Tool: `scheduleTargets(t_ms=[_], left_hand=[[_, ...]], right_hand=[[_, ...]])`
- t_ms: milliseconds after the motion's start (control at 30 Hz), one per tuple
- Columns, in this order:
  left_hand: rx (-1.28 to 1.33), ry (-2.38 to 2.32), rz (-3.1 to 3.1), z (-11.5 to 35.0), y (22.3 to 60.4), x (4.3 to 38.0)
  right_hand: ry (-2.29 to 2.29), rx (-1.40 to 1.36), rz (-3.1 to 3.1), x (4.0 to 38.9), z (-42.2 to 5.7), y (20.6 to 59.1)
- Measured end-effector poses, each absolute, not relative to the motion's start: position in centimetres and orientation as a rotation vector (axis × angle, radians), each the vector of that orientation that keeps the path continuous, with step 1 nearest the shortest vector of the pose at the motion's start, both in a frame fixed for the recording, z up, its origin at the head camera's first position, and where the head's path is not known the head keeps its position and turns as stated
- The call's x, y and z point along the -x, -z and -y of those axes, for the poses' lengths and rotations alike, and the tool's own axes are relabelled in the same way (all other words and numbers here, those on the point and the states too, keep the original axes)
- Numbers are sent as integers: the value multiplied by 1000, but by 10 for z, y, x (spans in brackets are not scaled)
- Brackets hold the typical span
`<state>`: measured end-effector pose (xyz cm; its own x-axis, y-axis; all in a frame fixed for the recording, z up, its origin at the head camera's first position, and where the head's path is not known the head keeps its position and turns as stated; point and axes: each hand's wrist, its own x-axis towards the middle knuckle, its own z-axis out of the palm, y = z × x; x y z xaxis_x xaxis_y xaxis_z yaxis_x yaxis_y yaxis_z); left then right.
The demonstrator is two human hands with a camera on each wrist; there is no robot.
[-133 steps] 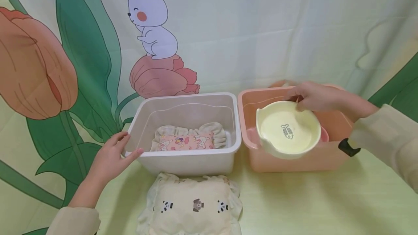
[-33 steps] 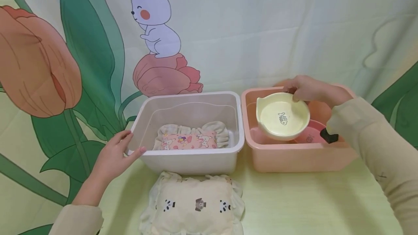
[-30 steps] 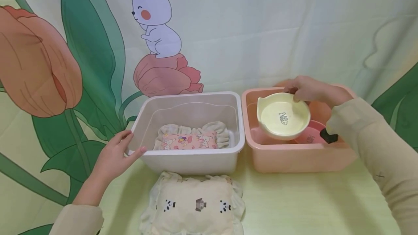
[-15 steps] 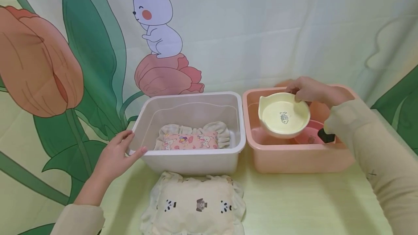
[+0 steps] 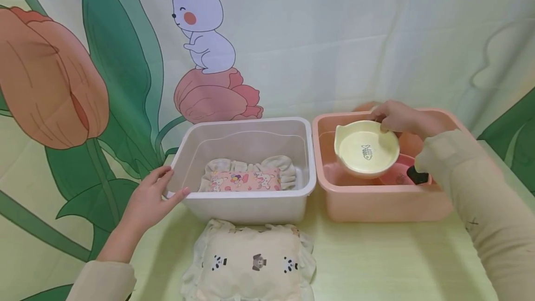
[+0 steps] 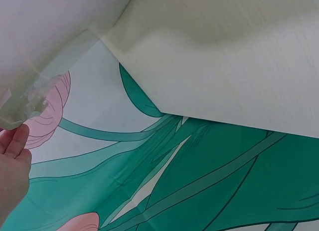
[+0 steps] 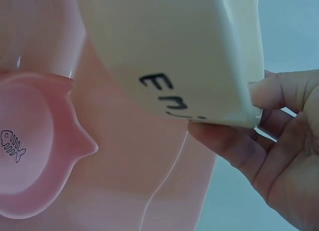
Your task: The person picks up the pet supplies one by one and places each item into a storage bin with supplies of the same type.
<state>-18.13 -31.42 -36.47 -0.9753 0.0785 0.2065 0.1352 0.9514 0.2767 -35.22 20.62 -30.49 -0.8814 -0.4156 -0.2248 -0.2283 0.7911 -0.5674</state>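
In the head view my right hand point(image 5: 401, 117) pinches the far rim of a pale yellow bowl point(image 5: 355, 152) with pointed, ear-like corners and a fishbone print. It tilts the bowl inside the pink bin point(image 5: 388, 203), above a pink bowl point(image 5: 399, 166). The right wrist view shows the thumb and fingers on opposite sides of the yellow bowl's wall point(image 7: 164, 56), with the pink bowl point(image 7: 25, 146) lying below. My left hand point(image 5: 148, 201) rests on the left front corner of the white bin point(image 5: 246, 208), thumb extended. In the left wrist view, fingertips touch that bin's edge.
A pink printed cushion point(image 5: 246, 180) with ruffles lies in the white bin. In front on the table point(image 5: 388, 264) lies a cream ruffled cushion point(image 5: 251, 261) with animal faces. A black strap piece point(image 5: 418, 175) shows by the right sleeve. A printed curtain point(image 5: 313, 36) hangs behind.
Since the earliest frame, my right hand has brought the yellow bowl from over the pink bin's front rim back and down into the bin. Over the last second it has barely moved. The left hand stays put.
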Motion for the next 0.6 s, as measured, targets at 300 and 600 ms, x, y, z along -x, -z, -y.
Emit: scheduleTargets(t_ms=[300,600], left_hand=[[156,441,2910,314,365,181],[150,430,2918,313,364,182]], right_hand=[[790,500,-2621,354,-206,308],[941,483,-2526,353,-208,313]])
